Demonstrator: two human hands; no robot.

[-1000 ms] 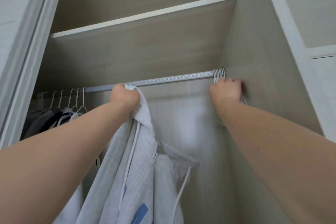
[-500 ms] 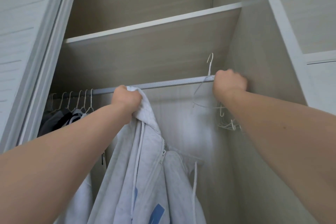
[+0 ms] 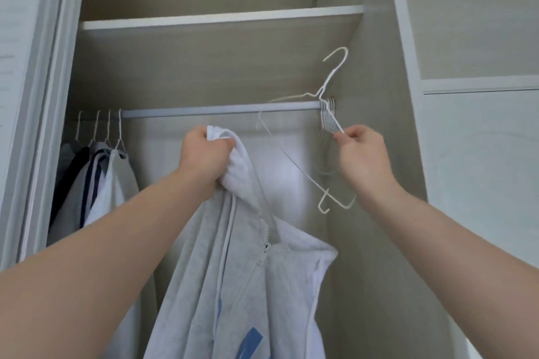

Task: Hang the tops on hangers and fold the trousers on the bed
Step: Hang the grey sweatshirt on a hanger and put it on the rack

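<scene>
A light grey zip-up hoodie point(image 3: 242, 280) with white drawstrings and a blue mark hangs from my left hand point(image 3: 205, 156), which is clenched on its hood just below the wardrobe rail point(image 3: 218, 110). My right hand point(image 3: 360, 148) pinches one arm of a white wire hanger point(image 3: 328, 83). That hanger is off the rail and tilted, its hook pointing up to the right. Several more white hangers point(image 3: 327, 114) stay bunched at the rail's right end.
Several tops point(image 3: 96, 181) hang on white hangers at the rail's left end, beside the sliding door frame point(image 3: 49, 114). A shelf point(image 3: 221, 18) runs across above the rail. The wardrobe's right side panel point(image 3: 376, 67) stands close to my right hand.
My right hand has pulled one hanger off the bunch and lowered it away from the rail. My left hand has dropped a little below the rail with the hoodie.
</scene>
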